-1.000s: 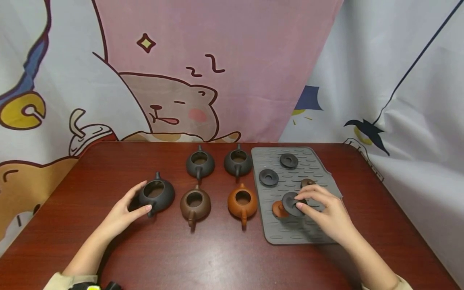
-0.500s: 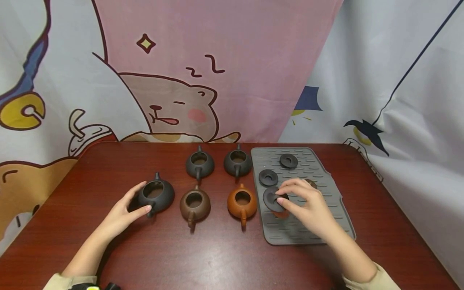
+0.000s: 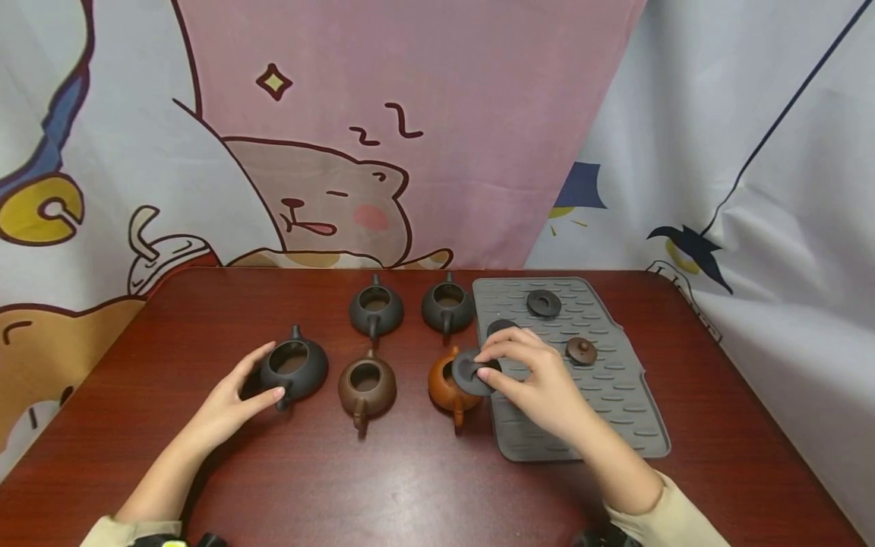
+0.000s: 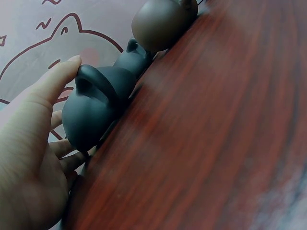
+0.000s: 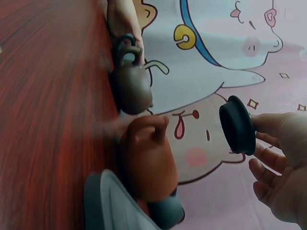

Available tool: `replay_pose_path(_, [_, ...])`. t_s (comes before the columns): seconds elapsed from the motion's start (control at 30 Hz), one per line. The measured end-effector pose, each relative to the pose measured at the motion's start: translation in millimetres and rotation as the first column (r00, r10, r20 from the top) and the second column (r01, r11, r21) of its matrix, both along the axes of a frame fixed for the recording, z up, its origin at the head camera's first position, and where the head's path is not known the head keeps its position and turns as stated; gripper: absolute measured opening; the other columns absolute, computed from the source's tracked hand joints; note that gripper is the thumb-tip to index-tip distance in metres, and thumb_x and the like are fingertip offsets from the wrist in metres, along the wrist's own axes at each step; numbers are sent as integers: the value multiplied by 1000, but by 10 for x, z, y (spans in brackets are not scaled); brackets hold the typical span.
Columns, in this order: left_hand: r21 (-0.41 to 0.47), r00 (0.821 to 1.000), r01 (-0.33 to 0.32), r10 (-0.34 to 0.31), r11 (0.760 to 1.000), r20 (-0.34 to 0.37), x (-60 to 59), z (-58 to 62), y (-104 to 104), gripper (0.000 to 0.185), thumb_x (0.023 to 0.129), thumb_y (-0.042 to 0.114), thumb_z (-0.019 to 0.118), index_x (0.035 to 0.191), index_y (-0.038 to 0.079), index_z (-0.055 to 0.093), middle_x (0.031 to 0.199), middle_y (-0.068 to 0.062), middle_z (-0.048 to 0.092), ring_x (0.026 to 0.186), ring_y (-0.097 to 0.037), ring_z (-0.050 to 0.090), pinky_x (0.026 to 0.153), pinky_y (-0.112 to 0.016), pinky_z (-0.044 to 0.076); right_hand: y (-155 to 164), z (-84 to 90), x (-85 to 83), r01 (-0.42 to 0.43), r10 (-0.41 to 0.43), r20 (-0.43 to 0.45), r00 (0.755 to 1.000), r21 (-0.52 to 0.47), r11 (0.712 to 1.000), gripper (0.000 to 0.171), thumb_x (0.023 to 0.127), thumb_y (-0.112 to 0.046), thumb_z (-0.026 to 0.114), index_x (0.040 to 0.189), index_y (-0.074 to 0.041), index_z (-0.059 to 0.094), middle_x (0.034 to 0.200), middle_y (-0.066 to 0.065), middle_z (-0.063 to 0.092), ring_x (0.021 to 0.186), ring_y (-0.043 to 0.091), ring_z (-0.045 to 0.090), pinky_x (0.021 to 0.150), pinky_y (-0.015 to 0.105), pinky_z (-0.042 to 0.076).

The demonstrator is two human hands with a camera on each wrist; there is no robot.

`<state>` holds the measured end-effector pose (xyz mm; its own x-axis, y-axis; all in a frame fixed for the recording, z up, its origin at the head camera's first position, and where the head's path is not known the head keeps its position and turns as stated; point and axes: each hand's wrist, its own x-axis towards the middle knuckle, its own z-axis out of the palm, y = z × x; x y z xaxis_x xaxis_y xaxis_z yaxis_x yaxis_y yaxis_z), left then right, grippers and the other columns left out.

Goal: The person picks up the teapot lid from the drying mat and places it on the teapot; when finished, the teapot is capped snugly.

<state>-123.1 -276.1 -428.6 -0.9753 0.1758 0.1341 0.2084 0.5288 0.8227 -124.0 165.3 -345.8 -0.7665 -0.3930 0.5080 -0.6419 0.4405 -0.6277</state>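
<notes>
My left hand (image 3: 232, 399) curls round a dark teapot (image 3: 313, 374) at the left of the table. In the left wrist view its thumb touches the loop handle (image 4: 98, 80), and the fingers lie along the far side. My right hand (image 3: 536, 372) pinches a dark round lid (image 3: 466, 374) by its top. That lid is tilted in the air and, in the head view, overlaps the right part of the lidless orange teapot (image 3: 441, 389). The right wrist view shows the lid's rimmed underside apart from the orange teapot (image 5: 151, 165).
A lidless brown teapot (image 3: 384, 387) stands left of the orange one. Two lidless dark teapots, one left (image 3: 391, 317) and one right (image 3: 463, 317), stand behind. On the grey mat (image 3: 601, 433) lie a brown lid (image 3: 582, 351) and two dark lids, one far (image 3: 533, 305), one partly covered (image 3: 501, 327).
My right hand has carried the dark lid leftward from over the mat to the orange teapot. The brown lid now shows fully; the orange lid is hidden. The left hand has stayed.
</notes>
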Motion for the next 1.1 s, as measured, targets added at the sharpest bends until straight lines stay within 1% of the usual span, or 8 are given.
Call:
replay_pose_path(0.3, [-5, 1000, 1, -1, 1000, 0, 4, 3, 3, 73, 89, 20, 70, 150, 16, 31, 144, -15, 39, 133, -28, 30, 101, -52, 24, -315, 85, -40, -75, 75, -23, 997, -7, 997, 16, 82, -11, 77, 95, -21, 73, 103, -10, 61, 90, 14, 50, 74, 35, 42])
replay_pose_path(0.47, [0, 1000, 0, 0, 1000, 8, 1, 11, 0, 73, 89, 21, 70, 150, 15, 30, 144, -16, 39, 133, -31, 30, 100, -55, 24, -501, 128, -77, -126, 125, -52, 991, -20, 992, 14, 81, -11, 77, 93, -18, 73, 101, -8, 62, 92, 14, 51, 79, 35, 42])
replay_pose_path(0.53, [0, 1000, 1, -1, 1000, 5, 4, 7, -5, 73, 89, 20, 70, 150, 15, 30, 145, -15, 39, 133, -29, 30, 102, -47, 25, -571, 142, -81, -145, 144, -47, 988, -24, 989, 13, 82, -12, 77, 93, -17, 73, 101, -8, 61, 94, 13, 51, 79, 35, 43])
replay_pose_path(0.63, [-7, 1000, 0, 0, 1000, -4, 11, 0, -14, 72, 89, 20, 69, 150, 17, 31, 145, -14, 38, 133, -23, 31, 101, -31, 25, -672, 155, -81, -161, 160, -29, 987, -26, 987, 11, 83, -14, 75, 94, -17, 73, 102, -8, 61, 93, 12, 49, 69, 31, 45])
replay_pose_path(0.7, [-7, 1000, 2, -2, 1000, -13, 16, -4, -16, 72, 89, 20, 69, 150, 17, 31, 145, -14, 38, 132, -19, 31, 98, -22, 24, -741, 168, -84, -163, 162, -20, 987, -20, 986, 10, 84, -14, 75, 94, -17, 73, 102, -9, 60, 94, 11, 48, 69, 31, 45])
replay_pose_path(0.8, [-1, 1000, 5, -5, 1000, -21, 19, -5, -11, 72, 89, 19, 70, 150, 15, 31, 145, -15, 39, 132, -14, 31, 95, -15, 23, -850, 187, -91, -155, 155, -28, 988, -6, 988, 10, 83, -14, 75, 93, -17, 73, 101, -9, 60, 94, 9, 48, 73, 31, 43])
replay_pose_path(0.97, [3, 1000, 7, -7, 1000, -27, 22, -1, -3, 72, 89, 18, 70, 150, 14, 32, 144, -16, 39, 130, -11, 32, 93, -11, 23, -1024, 211, -108, -152, 153, -43, 987, 9, 988, 10, 83, -13, 76, 92, -16, 73, 99, -7, 61, 96, 9, 51, 86, 33, 41])
replay_pose_path(1.1, [-4, 1000, 6, -6, 1000, -25, 21, 3, 4, 72, 89, 19, 70, 150, 15, 32, 144, -15, 40, 129, -12, 33, 92, -12, 24, -1148, 211, -124, -154, 155, -38, 987, 21, 988, 10, 83, -14, 75, 93, -15, 73, 100, -6, 61, 98, 11, 51, 87, 34, 41])
